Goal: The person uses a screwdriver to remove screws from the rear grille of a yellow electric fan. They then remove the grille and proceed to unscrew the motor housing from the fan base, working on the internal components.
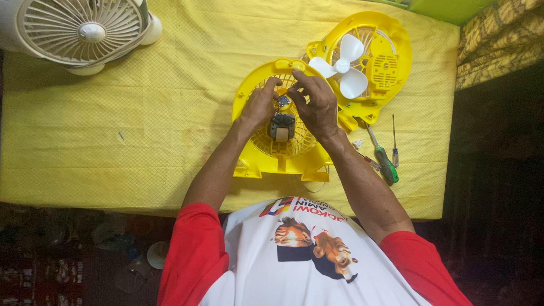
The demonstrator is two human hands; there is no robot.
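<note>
fingers (276,84) of both hands curled and drawn together, tips meeting over a small grey metal part (283,101) at the middle of the yellow fan housing (249,90); the part seems pinched between the two sets of fingertips, though which tips touch it cannot be told.

left hand (259,105): one, knuckles up, wrist bent, forearm running down to 7 o'clock into a red sleeve.
right hand (317,103): one, knuckles up, fingers arched toward 10 o'clock, forearm running down to 5 o'clock into a red sleeve.

small motor (281,127): one, grey and dark block with a pale band, just below the fingertips at 6 o'clock, seated in the grille; long axis runs 12 to 6 o'clock.

yellow fan housing: one, round grille shell lying flat, open side up, near the front edge of the tabletop; its feet point to 6 o'clock.

second yellow housing (391,62): one, at 2 o'clock from the hands, touching the first shell, carrying one white three-blade propeller (343,66).

screwdrivers: two, at 4 o'clock from the right hand; green-handled screwdriver (384,160) with its shaft toward 11 o'clock, thin screwdriver (394,141) just beside it, nearly 12 to 6 o'clock.

beige fan (79,31): one, at 10 o'clock, well apart, at the far corner.

tabletop (141,113): one, covered by a yellow cloth.
</note>
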